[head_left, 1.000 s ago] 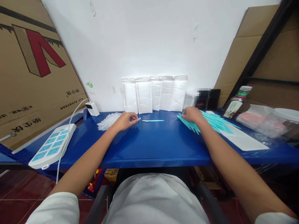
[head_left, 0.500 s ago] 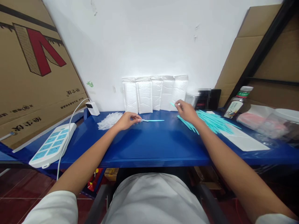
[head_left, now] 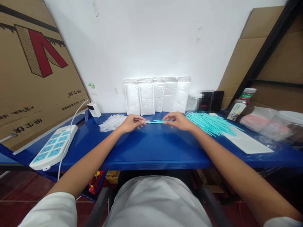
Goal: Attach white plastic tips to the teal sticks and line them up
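My left hand (head_left: 133, 123) pinches a small translucent plastic piece (head_left: 147, 121), from which a thin teal stick reaches to the right. Across a short gap, my right hand (head_left: 178, 121) has its fingers closed on another slim teal stick (head_left: 158, 121). That stick's free end lies close to the left hand's piece; whether the two touch, I cannot tell. Beside my left wrist is a heap of translucent plastic pieces (head_left: 110, 123). A large pile of teal sticks (head_left: 210, 123) lies to the right of my right hand, partly on a white sheet.
Several white bubble mailers (head_left: 147, 97) lean on the wall behind the blue table (head_left: 156, 148). At left are a power strip (head_left: 55, 145) with its cable and a small white device (head_left: 94, 109). Rightward stand a bottle (head_left: 240, 105), a clear tub (head_left: 286, 127) and a white sheet (head_left: 251, 143).
My right hand has come from the teal pile leftward to the middle, bringing a teal stick up to my left hand. My left hand has shifted slightly right, still holding its piece.
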`<state>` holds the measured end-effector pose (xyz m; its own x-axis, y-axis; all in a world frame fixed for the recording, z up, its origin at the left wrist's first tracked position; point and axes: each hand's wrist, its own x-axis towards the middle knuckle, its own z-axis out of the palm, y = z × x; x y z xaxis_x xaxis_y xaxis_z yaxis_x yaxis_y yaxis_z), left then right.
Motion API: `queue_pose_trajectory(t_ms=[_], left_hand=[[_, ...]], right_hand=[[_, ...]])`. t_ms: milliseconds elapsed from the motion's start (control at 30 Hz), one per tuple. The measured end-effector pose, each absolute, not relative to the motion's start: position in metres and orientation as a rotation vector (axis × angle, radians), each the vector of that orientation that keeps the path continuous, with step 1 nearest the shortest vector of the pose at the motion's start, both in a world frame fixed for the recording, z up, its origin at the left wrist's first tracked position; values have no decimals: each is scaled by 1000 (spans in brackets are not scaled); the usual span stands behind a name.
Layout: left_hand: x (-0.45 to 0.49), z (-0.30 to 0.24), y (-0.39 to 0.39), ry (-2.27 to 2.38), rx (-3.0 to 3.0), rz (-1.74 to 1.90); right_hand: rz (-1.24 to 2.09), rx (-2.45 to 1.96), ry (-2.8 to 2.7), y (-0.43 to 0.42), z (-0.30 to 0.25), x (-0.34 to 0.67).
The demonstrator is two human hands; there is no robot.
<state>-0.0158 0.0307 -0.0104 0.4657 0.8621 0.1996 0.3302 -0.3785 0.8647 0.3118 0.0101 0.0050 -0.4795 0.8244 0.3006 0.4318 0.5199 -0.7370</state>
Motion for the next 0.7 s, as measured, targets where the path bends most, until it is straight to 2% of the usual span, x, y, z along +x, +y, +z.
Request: queue_pose_trajectory(t_ms=[233,700], left_hand=[[-13,-9,27,995,1911,817],[-8,-3,19,957,1889,789]], right_hand=[[634,-978,-2147,9,5,307],[746,-946,-2062,3,9,299]])
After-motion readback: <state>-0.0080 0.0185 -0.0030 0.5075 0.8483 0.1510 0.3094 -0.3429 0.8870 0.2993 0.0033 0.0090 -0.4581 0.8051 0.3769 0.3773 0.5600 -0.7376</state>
